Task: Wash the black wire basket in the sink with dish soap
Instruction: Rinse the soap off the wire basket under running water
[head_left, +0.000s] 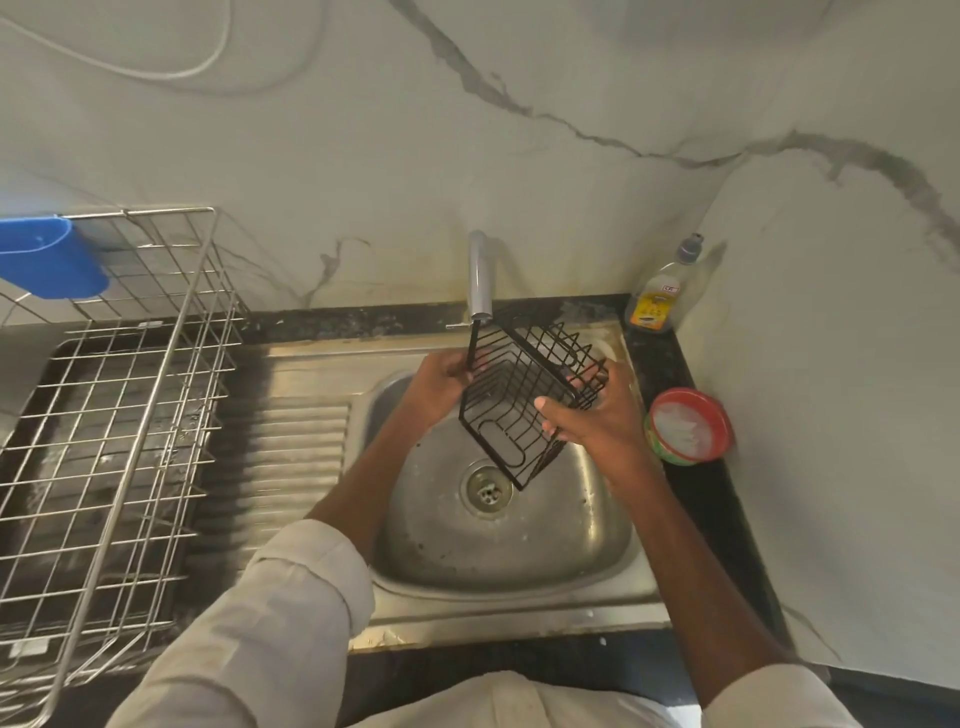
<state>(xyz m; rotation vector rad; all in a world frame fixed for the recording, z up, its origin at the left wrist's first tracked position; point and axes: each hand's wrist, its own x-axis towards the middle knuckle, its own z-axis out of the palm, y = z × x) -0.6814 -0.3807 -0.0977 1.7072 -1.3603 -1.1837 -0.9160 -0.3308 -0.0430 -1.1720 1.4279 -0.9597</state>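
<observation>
Nearest: pale sleeves, forearms reaching forward over the dark desk (727, 525) edge. Steel sink (519, 545), basin with central drain (487, 489), ribbed drainboard to its left. Above the basin, held clear of the steel: black wire basket (524, 410), tilted, one corner down toward the drain. Left hand (441, 382) gripping the basket's upper left edge; right hand (592, 415) curled round its right side, thumb across the wires. Tap (480, 275) just above the basket's top corner; no stream of water discernible. At left, steel dish rack (119, 415) with blue holder (49, 262) on its rim. At right, red-rimmed tub (688, 426) of whitish paste, near the right hand. Farthest, in the corner: dish soap bottle (657, 299), upright, capped, untouched. Step judged: positioning or rinsing under the tap, soap seemingly not yet applied. Next move likely requires freeing the right hand to fetch soap, left keeping the basket over the basin.
</observation>
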